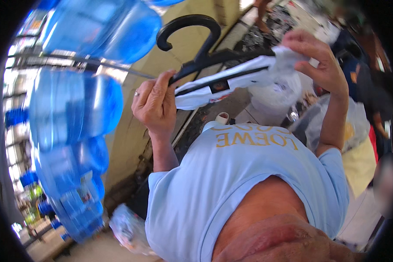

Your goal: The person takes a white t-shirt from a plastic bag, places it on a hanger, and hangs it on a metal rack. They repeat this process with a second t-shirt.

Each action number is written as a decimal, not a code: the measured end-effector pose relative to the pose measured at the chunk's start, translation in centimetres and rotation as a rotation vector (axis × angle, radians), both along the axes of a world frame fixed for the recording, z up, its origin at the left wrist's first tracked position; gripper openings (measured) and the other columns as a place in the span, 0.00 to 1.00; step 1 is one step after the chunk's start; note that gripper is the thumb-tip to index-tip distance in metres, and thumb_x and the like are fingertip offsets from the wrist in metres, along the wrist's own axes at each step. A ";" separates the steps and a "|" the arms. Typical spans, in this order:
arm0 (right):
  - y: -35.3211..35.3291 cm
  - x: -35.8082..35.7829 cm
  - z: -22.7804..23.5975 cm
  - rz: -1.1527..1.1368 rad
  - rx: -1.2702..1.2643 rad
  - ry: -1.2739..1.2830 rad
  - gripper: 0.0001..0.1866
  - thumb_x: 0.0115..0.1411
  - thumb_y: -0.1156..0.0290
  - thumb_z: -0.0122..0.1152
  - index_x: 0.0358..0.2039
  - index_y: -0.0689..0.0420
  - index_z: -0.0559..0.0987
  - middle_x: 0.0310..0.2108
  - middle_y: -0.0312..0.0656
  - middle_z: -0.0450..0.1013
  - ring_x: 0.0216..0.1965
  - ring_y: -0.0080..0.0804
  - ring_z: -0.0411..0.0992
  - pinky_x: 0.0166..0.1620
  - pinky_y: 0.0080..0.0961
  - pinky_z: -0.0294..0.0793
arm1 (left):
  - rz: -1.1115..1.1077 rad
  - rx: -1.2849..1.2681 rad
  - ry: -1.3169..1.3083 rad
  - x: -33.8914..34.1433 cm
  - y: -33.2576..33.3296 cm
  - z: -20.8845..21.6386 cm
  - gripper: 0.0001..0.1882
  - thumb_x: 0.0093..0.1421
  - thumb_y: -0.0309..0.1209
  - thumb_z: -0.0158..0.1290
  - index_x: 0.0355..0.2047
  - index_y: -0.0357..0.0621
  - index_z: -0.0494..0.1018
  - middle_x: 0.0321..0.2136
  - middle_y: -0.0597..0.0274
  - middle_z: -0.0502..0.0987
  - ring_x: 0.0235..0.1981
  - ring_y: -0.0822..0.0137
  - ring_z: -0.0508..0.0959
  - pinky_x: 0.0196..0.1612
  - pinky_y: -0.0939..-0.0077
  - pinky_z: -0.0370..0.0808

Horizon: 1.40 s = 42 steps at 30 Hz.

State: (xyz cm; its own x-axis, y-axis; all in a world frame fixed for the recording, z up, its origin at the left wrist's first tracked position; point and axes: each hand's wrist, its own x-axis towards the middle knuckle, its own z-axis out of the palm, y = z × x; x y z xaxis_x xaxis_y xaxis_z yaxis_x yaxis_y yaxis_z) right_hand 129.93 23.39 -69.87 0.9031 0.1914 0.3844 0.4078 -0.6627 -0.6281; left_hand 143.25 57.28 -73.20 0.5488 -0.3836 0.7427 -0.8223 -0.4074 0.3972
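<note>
A black clothes hanger (201,61) is raised in front of my chest, its hook curving up to the left. White cloth (251,78) with a small black label (219,86) stretches along its underside. My left hand (155,102), with a ring on one finger, is closed around the hanger's left end and the cloth edge. At the other end my right hand (316,59) has thumb and fingers bent around bunched white cloth. Blur hides the exact grip there, and I cannot tell what kind of garment the cloth is.
Large blue water jugs (59,109) lie on a metal rack at left, beside a yellowish wall (137,109). Clear plastic bags (275,94) are beyond the hanger and to the right (321,122). Another filled bag (129,229) sits at lower left. A person in dark clothes (375,83) is at far right.
</note>
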 end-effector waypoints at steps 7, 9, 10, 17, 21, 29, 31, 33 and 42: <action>3.4 15.0 -7.4 0.357 0.553 0.436 0.27 0.63 0.53 0.51 0.50 0.64 0.72 0.42 0.42 0.73 0.43 0.23 0.69 0.45 0.23 0.70 | 0.262 -0.011 -0.064 -4.3 8.2 2.4 0.14 0.39 0.15 0.57 0.30 0.35 0.78 0.19 0.57 0.74 0.18 0.65 0.71 0.24 0.77 0.64; 9.5 20.1 -10.7 0.539 0.440 0.459 0.26 0.62 0.57 0.53 0.53 0.64 0.70 0.49 0.45 0.70 0.48 0.28 0.69 0.49 0.26 0.70 | 0.326 -0.014 -0.078 -5.0 10.4 2.7 0.13 0.38 0.14 0.55 0.28 0.34 0.78 0.19 0.56 0.74 0.18 0.65 0.71 0.24 0.77 0.65; 12.6 22.2 -12.6 0.524 0.371 0.473 0.28 0.61 0.56 0.54 0.55 0.64 0.67 0.52 0.47 0.68 0.51 0.32 0.68 0.52 0.28 0.69 | 0.362 -0.015 -0.080 -5.4 11.3 3.1 0.13 0.38 0.13 0.54 0.28 0.33 0.78 0.19 0.56 0.74 0.19 0.65 0.72 0.24 0.76 0.65; 30.2 29.5 -25.4 0.088 0.123 0.343 0.34 0.59 0.53 0.56 0.57 0.66 0.63 0.54 0.56 0.65 0.53 0.49 0.67 0.56 0.35 0.65 | 0.418 0.100 -0.096 -6.9 17.4 4.3 0.16 0.38 0.14 0.57 0.32 0.32 0.77 0.23 0.49 0.79 0.20 0.60 0.73 0.25 0.75 0.68; 34.0 31.0 -27.9 0.003 0.480 0.284 0.21 0.59 0.58 0.57 0.45 0.61 0.71 0.38 0.47 0.74 0.40 0.39 0.72 0.44 0.32 0.70 | 0.422 0.115 -0.050 -6.2 19.3 4.8 0.18 0.36 0.15 0.59 0.33 0.34 0.78 0.20 0.53 0.76 0.19 0.62 0.72 0.23 0.76 0.66; 29.9 25.3 -26.3 0.092 0.670 0.102 0.09 0.62 0.67 0.55 0.30 0.57 0.66 0.21 0.32 0.59 0.26 0.20 0.58 0.30 0.23 0.61 | 0.175 0.042 -0.126 -2.5 21.3 3.9 0.06 0.47 0.18 0.61 0.27 0.33 0.77 0.21 0.56 0.76 0.20 0.62 0.71 0.21 0.74 0.63; 26.5 22.0 -25.2 -0.031 0.658 0.071 0.09 0.62 0.67 0.54 0.30 0.56 0.66 0.20 0.31 0.59 0.25 0.20 0.57 0.29 0.23 0.61 | 0.108 0.074 -0.073 -1.2 21.1 3.9 0.08 0.49 0.20 0.60 0.31 0.33 0.77 0.23 0.52 0.76 0.23 0.60 0.72 0.23 0.72 0.65; 23.7 19.0 -23.3 -0.102 0.698 0.003 0.10 0.63 0.66 0.54 0.30 0.56 0.66 0.20 0.31 0.58 0.25 0.19 0.56 0.28 0.22 0.60 | 0.084 0.099 -0.069 -0.8 21.2 4.0 0.12 0.49 0.20 0.60 0.36 0.32 0.76 0.27 0.48 0.75 0.27 0.57 0.74 0.26 0.69 0.70; 14.1 -2.9 -15.1 -0.887 0.655 -0.389 0.11 0.64 0.61 0.52 0.32 0.55 0.68 0.20 0.28 0.58 0.21 0.17 0.55 0.24 0.21 0.57 | -0.080 -0.078 -0.119 5.6 13.7 6.9 0.17 0.56 0.26 0.57 0.44 0.28 0.73 0.39 0.46 0.77 0.37 0.60 0.77 0.41 0.68 0.75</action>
State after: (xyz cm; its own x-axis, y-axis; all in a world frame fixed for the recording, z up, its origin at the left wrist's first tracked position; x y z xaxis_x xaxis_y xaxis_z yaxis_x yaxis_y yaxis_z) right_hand 127.05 37.52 -85.02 0.4209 -0.7844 0.4556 0.2049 -0.4071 -0.8901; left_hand 148.84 70.97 -66.26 0.4249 -0.3614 0.8300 -0.8942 -0.3106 0.3225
